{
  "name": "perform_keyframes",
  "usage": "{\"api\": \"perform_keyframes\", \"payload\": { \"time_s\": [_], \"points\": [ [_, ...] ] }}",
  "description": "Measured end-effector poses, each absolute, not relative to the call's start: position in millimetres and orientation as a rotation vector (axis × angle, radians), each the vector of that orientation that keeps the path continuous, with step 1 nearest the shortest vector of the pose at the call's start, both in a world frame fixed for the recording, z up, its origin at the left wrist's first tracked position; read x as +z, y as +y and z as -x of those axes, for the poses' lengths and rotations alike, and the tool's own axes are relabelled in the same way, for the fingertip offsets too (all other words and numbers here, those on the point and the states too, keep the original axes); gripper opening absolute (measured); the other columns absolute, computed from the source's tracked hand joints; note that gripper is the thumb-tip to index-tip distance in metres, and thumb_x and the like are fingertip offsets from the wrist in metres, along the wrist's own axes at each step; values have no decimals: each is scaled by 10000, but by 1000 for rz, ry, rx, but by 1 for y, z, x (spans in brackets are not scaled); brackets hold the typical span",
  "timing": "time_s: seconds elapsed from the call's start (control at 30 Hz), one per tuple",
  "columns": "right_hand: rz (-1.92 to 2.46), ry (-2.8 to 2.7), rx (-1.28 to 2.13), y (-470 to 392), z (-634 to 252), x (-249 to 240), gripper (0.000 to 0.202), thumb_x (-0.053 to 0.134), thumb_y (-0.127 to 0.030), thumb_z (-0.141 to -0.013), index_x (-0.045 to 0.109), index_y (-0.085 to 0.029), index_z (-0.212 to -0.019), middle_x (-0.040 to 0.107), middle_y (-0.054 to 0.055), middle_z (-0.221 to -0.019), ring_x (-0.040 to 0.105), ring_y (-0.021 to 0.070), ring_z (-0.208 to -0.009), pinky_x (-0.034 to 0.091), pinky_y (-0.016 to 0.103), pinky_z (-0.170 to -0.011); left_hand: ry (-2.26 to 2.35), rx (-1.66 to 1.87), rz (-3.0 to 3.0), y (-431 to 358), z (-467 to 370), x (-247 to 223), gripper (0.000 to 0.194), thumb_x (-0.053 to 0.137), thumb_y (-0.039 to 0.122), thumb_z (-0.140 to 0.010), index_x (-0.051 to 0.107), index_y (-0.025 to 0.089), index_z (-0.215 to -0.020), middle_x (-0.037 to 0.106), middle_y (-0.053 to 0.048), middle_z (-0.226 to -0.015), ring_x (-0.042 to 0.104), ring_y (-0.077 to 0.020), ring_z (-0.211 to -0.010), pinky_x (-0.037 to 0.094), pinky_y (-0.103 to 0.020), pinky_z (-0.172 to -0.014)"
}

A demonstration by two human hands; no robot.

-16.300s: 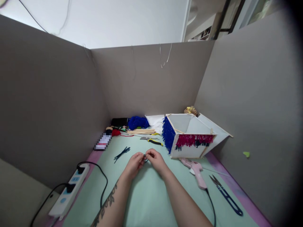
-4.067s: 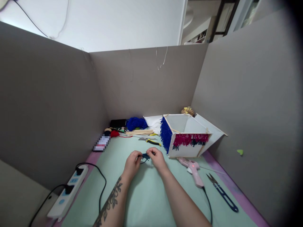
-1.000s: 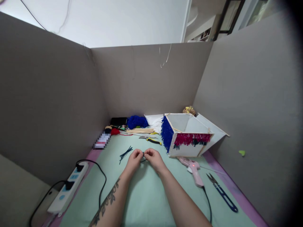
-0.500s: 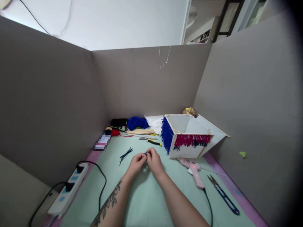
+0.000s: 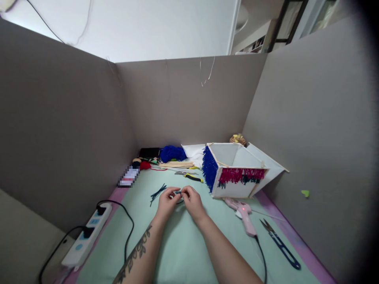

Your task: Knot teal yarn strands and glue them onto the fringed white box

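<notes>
Between my hands, over the middle of the pale green cloth, a dark blue-green piece of yarn (image 5: 178,192) is stretched in a small loop. My left hand (image 5: 168,200) pinches one side of it with thumb and finger. The other side is pinched in my right hand (image 5: 191,200), fingertips close to the left ones. A small bunch of dark yarn strands (image 5: 158,193) lies just left of my left hand. To the right stands a white box-like frame (image 5: 237,189), with blue fringe on one side and magenta and dark fringe on its front.
A pink glue gun (image 5: 244,215), its light lit, and dark thread snips (image 5: 280,244) lie on the right. Yellow-handled pliers (image 5: 192,178), wooden sticks (image 5: 177,165) and blue yarn (image 5: 171,153) are at the back. On the left sit a power strip (image 5: 85,236) and a phone (image 5: 129,176).
My left hand has drawn slightly left and its fingers have lifted, so the gap between my hands is wider. More of the yarn shows as a loop.
</notes>
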State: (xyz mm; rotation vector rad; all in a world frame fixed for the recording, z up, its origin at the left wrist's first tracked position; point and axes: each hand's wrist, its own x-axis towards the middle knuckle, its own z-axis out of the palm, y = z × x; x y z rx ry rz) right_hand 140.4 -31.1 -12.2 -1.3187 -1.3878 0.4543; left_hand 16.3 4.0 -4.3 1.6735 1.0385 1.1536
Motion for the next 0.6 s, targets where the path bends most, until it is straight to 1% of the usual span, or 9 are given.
{"api": "perform_keyframes", "payload": {
  "time_s": [0.07, 0.17, 0.37, 0.5, 0.6],
  "points": [
    [1309, -1363, 498, -31, -141, -12, 85, 470, -183, -751, 550, -197, -723, 568, 9, -725, 527, 161, -711, 405, 265, -669, 1034, 1143, -1741, 4, -15, -3, 156, 625, 271, -669, 694, 164, -758, 657, -42, -784, 535, -127, -647, 438, -247, -625],
    [1290, -1275, 602, -29, -142, -13, 75, 507, -218, -738, 577, -194, -719, 586, 2, -692, 531, 158, -678, 417, 262, -651, 1090, 1150, -1774, 4, -15, -4, 143, 615, 279, -682, 695, 161, -698, 651, -40, -713, 542, -140, -636, 434, -257, -621],
    [1250, -1038, 734, -24, -148, -19, 158, 562, -310, -720, 619, -173, -775, 628, 28, -709, 559, 173, -672, 438, 277, -653, 1180, 1198, -1713, 8, -13, -6, 175, 606, 322, -707, 672, 161, -729, 656, -37, -747, 544, -147, -656, 433, -267, -651],
    [1218, -967, 745, -19, -154, -26, 187, 580, -335, -717, 614, -168, -794, 615, 24, -689, 543, 166, -639, 434, 276, -630, 1212, 1229, -1636, 11, -8, -7, 214, 599, 360, -711, 652, 156, -751, 642, -28, -722, 542, -150, -644, 425, -262, -631],
    [1236, -964, 712, -18, -158, -28, 182, 574, -340, -727, 609, -167, -773, 605, 19, -669, 531, 161, -619, 429, 273, -613, 1237, 1268, -1559, 13, -7, -9, 225, 594, 378, -708, 625, 158, -742, 614, -14, -688, 530, -145, -632, 420, -254, -619]
  ]
}}
